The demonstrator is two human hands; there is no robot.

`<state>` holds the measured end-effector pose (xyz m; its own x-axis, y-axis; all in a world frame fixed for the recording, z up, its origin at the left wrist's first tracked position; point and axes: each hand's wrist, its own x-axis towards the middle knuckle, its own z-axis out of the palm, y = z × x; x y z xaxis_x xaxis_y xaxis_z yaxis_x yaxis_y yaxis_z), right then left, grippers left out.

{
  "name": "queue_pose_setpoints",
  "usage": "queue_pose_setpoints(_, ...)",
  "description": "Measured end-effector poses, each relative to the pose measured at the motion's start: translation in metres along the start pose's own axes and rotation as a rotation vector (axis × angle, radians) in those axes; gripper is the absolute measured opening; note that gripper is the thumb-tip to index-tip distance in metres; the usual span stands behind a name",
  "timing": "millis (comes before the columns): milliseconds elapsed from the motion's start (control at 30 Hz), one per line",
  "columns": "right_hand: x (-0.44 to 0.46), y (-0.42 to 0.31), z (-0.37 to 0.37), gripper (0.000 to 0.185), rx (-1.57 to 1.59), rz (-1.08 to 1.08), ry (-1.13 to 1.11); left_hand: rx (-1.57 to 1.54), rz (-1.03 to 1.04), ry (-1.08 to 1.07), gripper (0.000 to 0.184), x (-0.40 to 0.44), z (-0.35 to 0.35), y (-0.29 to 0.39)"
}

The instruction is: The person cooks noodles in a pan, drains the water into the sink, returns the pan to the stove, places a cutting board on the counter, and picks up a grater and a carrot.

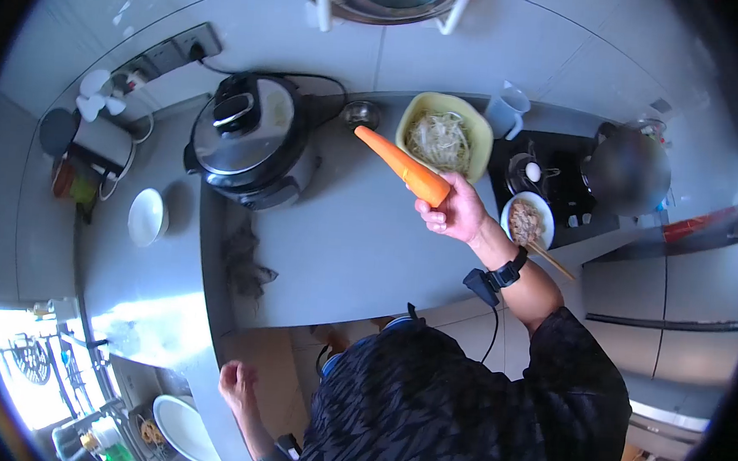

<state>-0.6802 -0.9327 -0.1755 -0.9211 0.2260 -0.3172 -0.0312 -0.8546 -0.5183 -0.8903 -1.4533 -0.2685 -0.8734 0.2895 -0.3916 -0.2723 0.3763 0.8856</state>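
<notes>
My right hand [458,209] holds a peeled orange carrot [400,165] by its thick end, above the grey counter [359,247]. The carrot's thin tip points up and left, toward a small metal bowl [362,114]. Just beyond the hand sits a yellow-green bowl [481,144] with pale shredded food in it. Right of the hand is a white bowl [547,209] of minced food with chopsticks laid in it. My left hand [239,383] is low at the left, near the counter's edge, its fingers curled; whether it holds anything is not visible.
A pressure cooker [252,139] stands at the back left, with a white bowl [147,217] on the left counter. At the right are a stove [568,179], an egg [532,171] and a pan [634,172]. A grey cloth [249,261] lies at the left edge.
</notes>
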Motion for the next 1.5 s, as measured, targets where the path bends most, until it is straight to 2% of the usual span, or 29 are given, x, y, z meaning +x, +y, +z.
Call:
queue_pose_setpoints(100,0.013,0.026,0.028,0.047,-0.114,0.018,0.024,0.077,0.109,-0.022,0.01,0.007,0.042,0.08)
queue_pose_setpoints(167,0.024,0.044,0.045,0.046,-0.144,0.071,0.01,0.008,0.127,-0.152,0.011,0.022,0.063,0.102)
queue_pose_setpoints(267,0.04,0.069,0.072,0.054,-0.269,0.075,-0.102,-0.122,0.143,-0.355,0.018,0.024,0.106,0.163)
queue_pose_setpoints(367,0.044,0.082,0.103,0.055,-0.352,0.059,-0.15,-0.171,0.121,-0.462,0.024,0.023,0.138,0.201)
queue_pose_setpoints(567,0.045,0.098,0.11,0.057,-0.447,0.039,-0.171,-0.1,0.113,-0.556,0.03,0.02,0.158,0.204)
queue_pose_setpoints(767,0.038,0.101,0.101,0.057,-0.471,0.028,-0.113,-0.078,0.1,-0.557,0.025,0.019,0.166,0.204)
queue_pose_setpoints(933,0.025,0.09,0.095,0.056,-0.394,0.008,-0.101,-0.265,0.144,-0.588,0.021,0.017,0.171,0.199)
queue_pose_setpoints(1100,0.004,0.068,0.061,0.052,-0.398,-0.116,0.005,-0.301,0.095,-0.568,0.022,0.016,0.171,0.197)
queue_pose_setpoints(1233,-0.015,0.039,0.02,0.044,-0.354,-0.223,0.197,-0.307,0.09,-0.556,0.023,0.019,0.171,0.191)
queue_pose_setpoints(1367,-0.023,0.004,-0.022,0.04,-0.517,-0.359,0.454,-0.319,0.057,-0.524,0.021,0.022,0.167,0.186)
queue_pose_setpoints(1500,-0.008,-0.017,-0.074,0.041,-0.889,-0.473,0.805,-0.358,0.07,-0.45,0.019,0.025,0.154,0.177)
